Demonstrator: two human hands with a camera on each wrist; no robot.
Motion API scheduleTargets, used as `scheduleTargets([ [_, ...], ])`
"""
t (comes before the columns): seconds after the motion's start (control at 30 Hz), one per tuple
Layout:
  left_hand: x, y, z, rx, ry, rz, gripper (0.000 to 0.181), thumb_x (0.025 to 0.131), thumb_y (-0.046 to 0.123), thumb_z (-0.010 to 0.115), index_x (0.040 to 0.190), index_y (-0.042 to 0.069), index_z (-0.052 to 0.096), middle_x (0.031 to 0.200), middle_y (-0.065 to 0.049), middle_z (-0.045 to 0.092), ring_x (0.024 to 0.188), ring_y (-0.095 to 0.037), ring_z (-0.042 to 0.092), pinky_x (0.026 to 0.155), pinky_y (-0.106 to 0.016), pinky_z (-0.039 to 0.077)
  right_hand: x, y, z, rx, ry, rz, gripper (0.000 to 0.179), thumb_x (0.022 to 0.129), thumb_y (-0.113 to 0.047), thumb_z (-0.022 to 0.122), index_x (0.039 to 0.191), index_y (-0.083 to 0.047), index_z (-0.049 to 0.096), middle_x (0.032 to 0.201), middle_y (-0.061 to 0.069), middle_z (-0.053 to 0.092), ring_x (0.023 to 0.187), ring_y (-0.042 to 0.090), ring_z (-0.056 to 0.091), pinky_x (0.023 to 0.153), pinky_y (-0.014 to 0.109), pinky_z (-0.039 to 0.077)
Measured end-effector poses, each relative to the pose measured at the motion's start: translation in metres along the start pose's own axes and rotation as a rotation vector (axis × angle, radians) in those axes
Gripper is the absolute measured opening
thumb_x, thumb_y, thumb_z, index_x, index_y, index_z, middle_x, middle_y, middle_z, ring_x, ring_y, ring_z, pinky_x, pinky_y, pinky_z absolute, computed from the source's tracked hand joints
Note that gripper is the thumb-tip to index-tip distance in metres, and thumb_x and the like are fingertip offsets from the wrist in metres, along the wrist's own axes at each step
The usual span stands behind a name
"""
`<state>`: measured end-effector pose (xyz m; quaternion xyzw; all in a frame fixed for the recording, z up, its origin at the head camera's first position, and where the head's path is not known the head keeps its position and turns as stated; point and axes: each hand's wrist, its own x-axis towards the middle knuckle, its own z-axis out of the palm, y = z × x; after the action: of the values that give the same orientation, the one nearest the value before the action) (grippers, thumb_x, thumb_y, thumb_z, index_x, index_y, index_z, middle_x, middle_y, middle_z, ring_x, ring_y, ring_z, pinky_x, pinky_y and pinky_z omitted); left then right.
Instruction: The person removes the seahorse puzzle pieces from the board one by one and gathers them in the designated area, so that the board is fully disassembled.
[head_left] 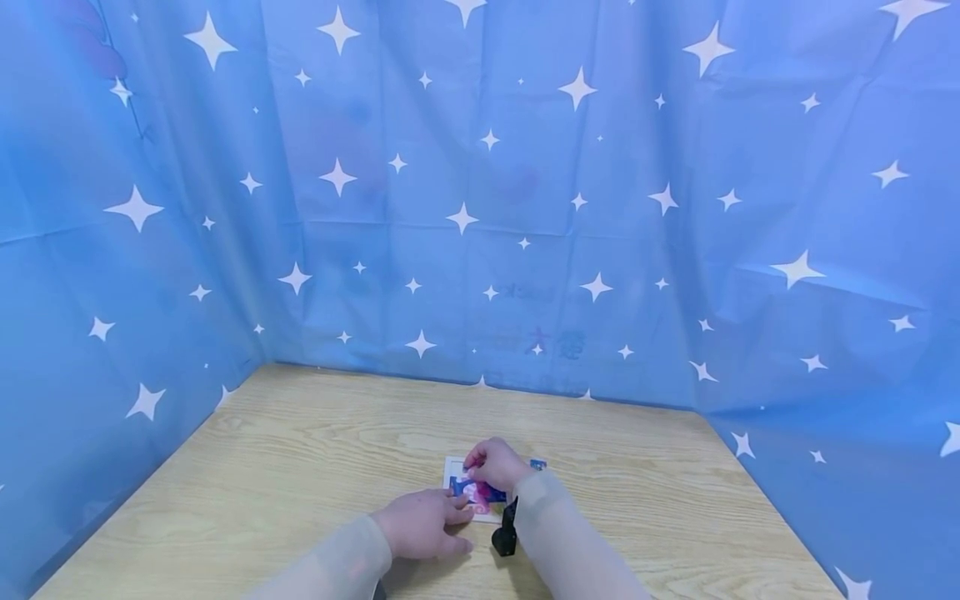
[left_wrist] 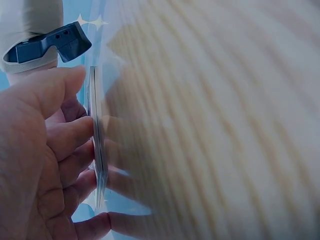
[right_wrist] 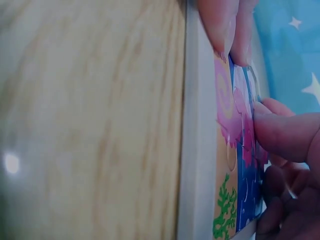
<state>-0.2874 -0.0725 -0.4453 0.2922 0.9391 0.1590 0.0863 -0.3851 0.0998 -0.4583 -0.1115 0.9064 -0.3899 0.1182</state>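
Observation:
A small jigsaw puzzle (head_left: 480, 493) in blue, pink and white lies in a white frame (head_left: 447, 471) on the table. My left hand (head_left: 423, 523) rests at the frame's near left corner, its fingertips touching the puzzle and the rim. Over the far part of the picture, my right hand (head_left: 497, 465) pinches a puzzle piece between thumb and fingers, mostly hidden by the hand. The right wrist view shows the right thumb (right_wrist: 285, 132) against the pink and blue pieces, with green seaweed printed on the puzzle (right_wrist: 226, 207). In the left wrist view the frame (left_wrist: 98, 135) appears edge-on beside the left fingers.
A blue loose puzzle piece (head_left: 537, 465) lies just right of the frame, partly behind the right wrist. A black wrist camera (head_left: 505, 533) hangs under the right forearm. Blue star-printed curtains (head_left: 465, 250) enclose the wooden table (head_left: 315, 442) at the back and sides.

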Motion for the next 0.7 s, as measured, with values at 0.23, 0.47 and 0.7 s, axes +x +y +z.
scheduleTargets([
  [0.23,-0.0005,0.0012,-0.0018,0.004,-0.005,0.004,0.057,0.086,0.054,0.060,0.134,0.022,0.059,0.143,0.005,0.049,0.131,-0.025,0.045,0.107,-0.038,0.037,0.0008,0.0023,-0.0009,0.032,0.012,-0.006,0.014,0.087,-0.003,0.069,0.096,-0.012,0.064,0.092,0.002,0.057,0.085,0.021,0.052,0.081,0.040,0.044],
  [0.47,-0.0014,0.0026,-0.0029,-0.003,-0.003,-0.001,0.056,0.087,0.052,0.061,0.134,0.022,0.059,0.143,0.005,0.049,0.131,-0.025,0.045,0.107,-0.038,0.037,-0.0016,0.0053,-0.0060,0.044,0.026,-0.008,0.013,0.089,-0.005,0.066,0.099,-0.013,0.069,0.094,0.001,0.060,0.089,0.020,0.054,0.088,0.045,0.044],
  [0.7,-0.0023,0.0033,-0.0024,0.000,0.000,-0.007,0.056,0.087,0.053,0.060,0.134,0.022,0.059,0.143,0.005,0.049,0.132,-0.024,0.045,0.107,-0.037,0.037,-0.0039,0.0064,-0.0085,0.066,0.050,0.023,0.010,0.090,-0.009,0.066,0.098,-0.014,0.070,0.093,0.002,0.060,0.087,0.021,0.054,0.084,0.043,0.045],
])
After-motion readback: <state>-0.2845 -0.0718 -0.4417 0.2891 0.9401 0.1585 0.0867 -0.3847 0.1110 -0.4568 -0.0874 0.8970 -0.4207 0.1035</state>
